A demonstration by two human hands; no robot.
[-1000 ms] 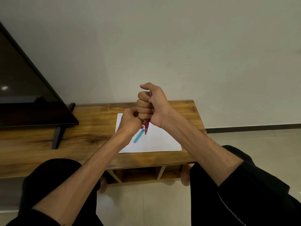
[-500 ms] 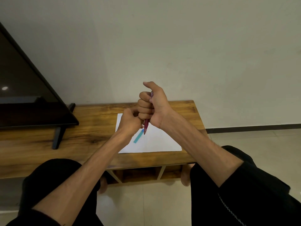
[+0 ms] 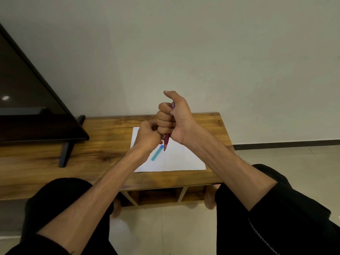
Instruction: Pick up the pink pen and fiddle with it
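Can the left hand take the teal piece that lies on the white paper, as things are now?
Probably yes. The left hand hovers just above the teal piece on the white paper, and nothing lies between them. But its fingers are curled near the tip of the red pen, gripped by the right hand.

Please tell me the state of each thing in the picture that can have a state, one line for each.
Right hand: fist round the pen, thumb up.
Pen: upright, tip down, above the paper.
Left hand: fingers curled, against the right fist; what it holds is hidden.
Teal piece: lying flat on the paper.
Paper: flat on the table.
TV: off, standing on the table.
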